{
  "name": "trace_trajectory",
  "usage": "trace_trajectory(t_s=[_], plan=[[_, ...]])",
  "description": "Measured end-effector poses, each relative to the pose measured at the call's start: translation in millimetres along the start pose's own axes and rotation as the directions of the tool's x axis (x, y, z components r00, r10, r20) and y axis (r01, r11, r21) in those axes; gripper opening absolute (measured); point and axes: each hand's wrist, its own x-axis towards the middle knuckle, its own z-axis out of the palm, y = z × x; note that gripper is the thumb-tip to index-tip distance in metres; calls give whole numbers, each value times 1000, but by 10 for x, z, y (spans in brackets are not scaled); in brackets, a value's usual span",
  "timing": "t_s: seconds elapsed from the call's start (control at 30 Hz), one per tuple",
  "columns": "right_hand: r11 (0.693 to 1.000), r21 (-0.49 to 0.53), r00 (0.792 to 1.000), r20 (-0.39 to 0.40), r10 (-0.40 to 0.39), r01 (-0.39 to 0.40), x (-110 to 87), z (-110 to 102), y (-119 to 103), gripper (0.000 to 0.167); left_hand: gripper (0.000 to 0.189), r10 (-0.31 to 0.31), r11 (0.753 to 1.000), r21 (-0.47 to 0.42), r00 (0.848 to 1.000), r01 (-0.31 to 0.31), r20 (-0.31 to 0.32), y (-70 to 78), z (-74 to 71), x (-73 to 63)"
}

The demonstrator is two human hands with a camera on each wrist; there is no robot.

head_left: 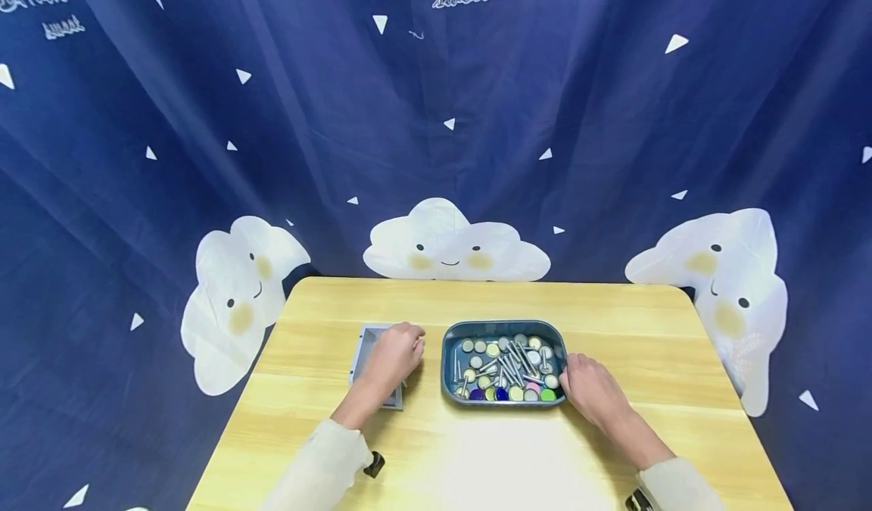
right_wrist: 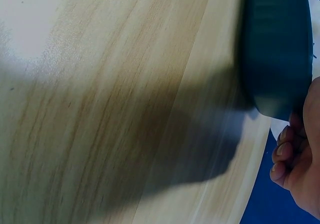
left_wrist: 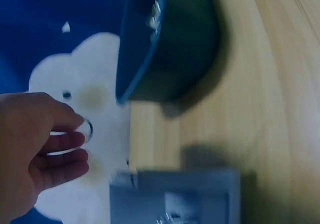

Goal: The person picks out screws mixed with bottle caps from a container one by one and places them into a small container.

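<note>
My left hand [head_left: 393, 356] is over a grey open box [head_left: 397, 403]. In the left wrist view its thumb and index finger pinch a small round disc [left_wrist: 89, 130] with a thin dark edge, mostly hidden by the fingertips. My right hand [head_left: 594, 387] holds the right rim of a dark teal bin [head_left: 504, 403], its fingers curled at the wall in the right wrist view. Inside the bin lie several metal screws [head_left: 512, 367] and round discs in cream, grey, purple, pink and green [head_left: 548, 395].
Both containers stand on a light wooden table [head_left: 327, 299], the grey box left of the teal bin. Inside the grey box, some small shiny pieces [left_wrist: 172, 218] show. A dark blue curtain [head_left: 436, 155] with clouds hangs behind the table's far edge.
</note>
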Motion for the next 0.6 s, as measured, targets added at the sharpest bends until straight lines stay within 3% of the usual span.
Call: trace_trajectory(t_s=[0.1,0.2,0.3,0.43,0.5,0.6], plan=[[1000,2,1000,10,3,-3,13,-5,9,17,15,92,995,-36,995,-91,43,171,11,100],[1000,10,1000,24,16,-17,16,-8,26,17,19,190,981,-53,973,-185,128,353,72,214],[1000,17,999,27,20,-20,23,-4,42,17,20,300,954,-38,935,-299,187,507,194,315],[1000,12,1000,21,10,-10,25,7,52,16,15,448,887,20,872,-460,200,677,402,400],[1000,13,1000,23,13,-13,25,15,53,16,14,495,857,44,845,-513,203,757,497,418],[1000,18,999,27,18,-18,26,24,54,16,17,528,829,69,818,-554,230,871,597,425]])
